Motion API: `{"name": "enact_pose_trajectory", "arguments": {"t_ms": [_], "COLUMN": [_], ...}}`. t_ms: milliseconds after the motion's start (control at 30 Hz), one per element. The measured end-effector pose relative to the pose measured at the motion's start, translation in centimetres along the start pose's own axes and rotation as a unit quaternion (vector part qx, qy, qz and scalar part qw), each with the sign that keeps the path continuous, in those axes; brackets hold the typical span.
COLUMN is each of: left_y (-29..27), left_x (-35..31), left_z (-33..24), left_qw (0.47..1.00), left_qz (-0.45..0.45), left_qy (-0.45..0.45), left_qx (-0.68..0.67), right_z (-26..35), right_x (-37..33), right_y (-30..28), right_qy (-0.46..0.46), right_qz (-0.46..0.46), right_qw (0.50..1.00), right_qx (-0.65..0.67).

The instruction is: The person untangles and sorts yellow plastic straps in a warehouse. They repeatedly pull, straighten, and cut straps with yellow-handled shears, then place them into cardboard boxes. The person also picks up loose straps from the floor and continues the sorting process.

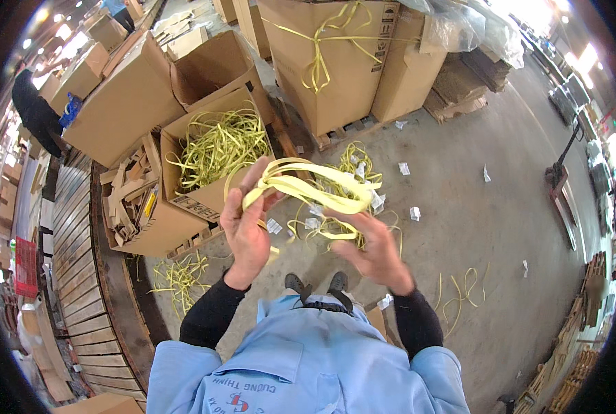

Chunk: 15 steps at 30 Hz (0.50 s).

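A looped bundle of yellow plastic strapping [342, 198] is up in front of me at chest height. My left hand [251, 231] grips its gathered left end, fingers closed around it. Beside the loop's right end is my right hand [375, 250], slightly blurred, with fingers stretched apart; whether the fingertips touch the strapping I cannot tell. Just beyond my left hand, a cardboard box [215, 193] holds a tangled heap of yellow strapping [222, 145]. More loose strapping [356, 165] lies on the floor behind the bundle.
Left of the strapping box stands a carton of cardboard scraps [132, 186], beside a roller conveyor [87, 297]. Tall cartons [322, 90] on a pallet stand ahead. White paper scraps [415, 214] dot the floor. A pallet jack [563, 200] is far right; a person [35, 114] stands far left.
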<state>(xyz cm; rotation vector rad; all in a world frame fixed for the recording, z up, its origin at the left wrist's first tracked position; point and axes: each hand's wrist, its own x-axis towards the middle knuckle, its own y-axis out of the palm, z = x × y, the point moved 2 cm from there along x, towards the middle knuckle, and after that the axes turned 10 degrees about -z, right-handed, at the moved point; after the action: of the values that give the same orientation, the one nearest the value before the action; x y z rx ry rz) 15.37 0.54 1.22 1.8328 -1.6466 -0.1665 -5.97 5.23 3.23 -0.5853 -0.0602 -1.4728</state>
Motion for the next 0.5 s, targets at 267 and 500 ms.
{"name": "enact_pose_trajectory", "arguments": {"t_ms": [267, 500], "left_y": [0.5, -2.4], "left_x": [-2.9, -3.4], "left_z": [-0.4, -1.5], "left_qw": [0.969, 0.974], "left_qz": [0.152, 0.158], "left_qy": [0.123, 0.084], "left_qx": [0.15, 0.141], "right_z": [0.5, 0.1], "right_x": [3.5, 4.1], "right_y": [4.5, 6.6], "right_qy": [-0.027, 0.028], "right_qz": [-0.052, -0.021], "right_qw": [0.99, 0.98], "right_qx": [0.13, 0.196]}}
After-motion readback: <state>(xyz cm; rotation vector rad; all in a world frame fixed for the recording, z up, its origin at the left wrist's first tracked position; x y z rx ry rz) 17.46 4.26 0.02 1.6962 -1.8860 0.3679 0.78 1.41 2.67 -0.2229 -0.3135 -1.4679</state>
